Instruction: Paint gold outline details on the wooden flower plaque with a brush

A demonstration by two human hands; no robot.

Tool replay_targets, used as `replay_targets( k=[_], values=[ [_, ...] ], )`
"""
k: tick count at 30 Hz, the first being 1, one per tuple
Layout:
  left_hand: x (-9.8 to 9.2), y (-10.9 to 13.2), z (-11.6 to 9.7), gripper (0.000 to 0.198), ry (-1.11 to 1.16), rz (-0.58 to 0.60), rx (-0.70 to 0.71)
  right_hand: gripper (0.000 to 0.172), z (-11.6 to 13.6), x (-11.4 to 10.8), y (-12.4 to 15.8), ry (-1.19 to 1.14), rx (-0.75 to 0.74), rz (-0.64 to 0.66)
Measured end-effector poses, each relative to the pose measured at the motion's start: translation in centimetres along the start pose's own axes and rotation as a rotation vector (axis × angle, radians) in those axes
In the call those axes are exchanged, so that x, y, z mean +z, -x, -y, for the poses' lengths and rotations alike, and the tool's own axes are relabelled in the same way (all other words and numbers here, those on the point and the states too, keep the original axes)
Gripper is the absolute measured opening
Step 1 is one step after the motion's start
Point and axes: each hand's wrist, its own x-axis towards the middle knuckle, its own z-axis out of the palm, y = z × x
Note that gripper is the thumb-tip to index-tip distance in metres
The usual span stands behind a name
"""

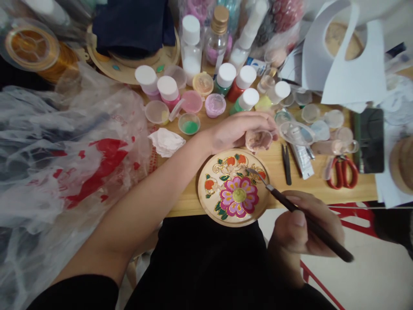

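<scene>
My left hand (pixel 240 127) reaches across the top of a round wooden plaque, its fingers closed around a small plastic cup (pixel 258 141) with pale beige stuff inside. The cup is tipped so its mouth faces me. In my right hand (pixel 303 228) is a dark-handled palette knife (pixel 284 200), pinched between thumb and fingers. Its thin metal tip lies over the upper right of the wooden plaque (pixel 206 206). A pink and purple flower with gold outlines, orange blossoms and green leaves decorates the plaque, which overhangs the table's front edge.
Small cups and white-capped bottles (pixel 226 75) crowd the back of the table (pixel 183 202). Black tweezers (pixel 285 164), a white tube (pixel 301 155), red-handled scissors (pixel 342 172) and a dark phone (pixel 371 140) lie to the right. Crumpled tissue (pixel 166 142) and plastic bags (pixel 80 163) are left.
</scene>
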Motion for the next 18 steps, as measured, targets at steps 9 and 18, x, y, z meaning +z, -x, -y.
replay_targets(
  k=[9, 18],
  values=[
    [0.14, 0.1, -0.14, 0.027, 0.042, 0.009, 0.0, 0.013, -0.65, -0.16, -0.01, 0.006, -0.059, 0.031],
    [0.21, 0.13, -0.16, 0.028, 0.045, 0.006, -0.003, 0.013, -0.86, 0.83, 0.22, -0.046, -0.061, -0.119]
  ],
)
